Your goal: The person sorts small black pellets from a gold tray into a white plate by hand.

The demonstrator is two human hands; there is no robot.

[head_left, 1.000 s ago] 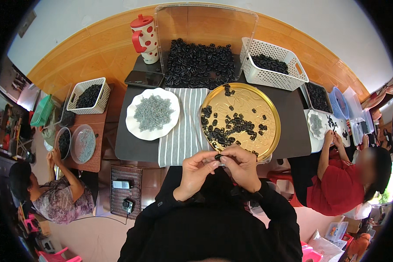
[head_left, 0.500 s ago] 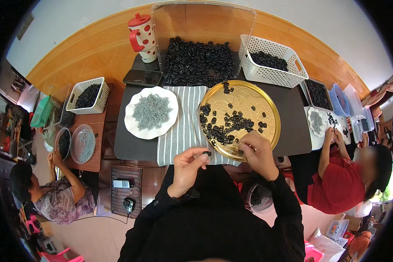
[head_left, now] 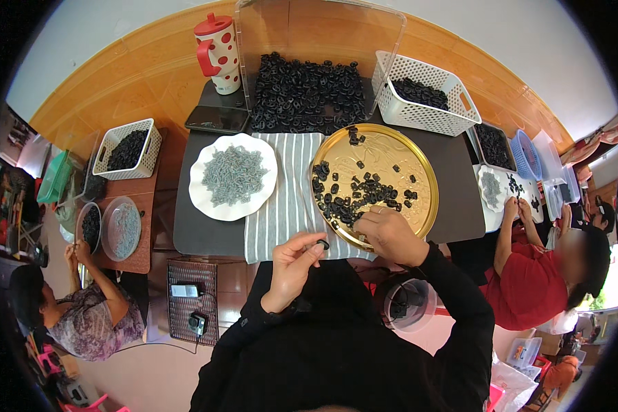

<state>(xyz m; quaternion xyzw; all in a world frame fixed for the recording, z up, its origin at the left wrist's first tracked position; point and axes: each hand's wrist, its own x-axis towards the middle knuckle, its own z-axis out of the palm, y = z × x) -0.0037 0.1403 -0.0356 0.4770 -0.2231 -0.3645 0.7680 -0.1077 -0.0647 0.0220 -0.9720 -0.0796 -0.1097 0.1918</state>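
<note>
My left hand (head_left: 292,271) is closed in a pinch, with a small black plastic piece (head_left: 323,244) between thumb and forefinger, just before the striped cloth (head_left: 287,230). My right hand (head_left: 395,237) reaches over the near rim of a round golden tray (head_left: 415,156). Its fingers are curled down at the black pieces (head_left: 373,191) scattered there; their tips are partly hidden, so I cannot make out what is between them. Left of the cloth, a white scalloped plate (head_left: 198,193) bears a heap of small silvery screw-like parts (head_left: 233,177).
Behind stand a clear bin (head_left: 390,41) of black pieces, a white basket (head_left: 460,122), a phone (head_left: 216,119) and a red-dotted tumbler (head_left: 220,55). One person (head_left: 96,309) works at the left table, another (head_left: 532,281) at the right. A bucket (head_left: 419,302) stands below the table.
My right hand has shifted slightly left over the tray's near part, its fingers lowered among the black pieces. The left hand still holds its piece. The whole view has shifted a little.
</note>
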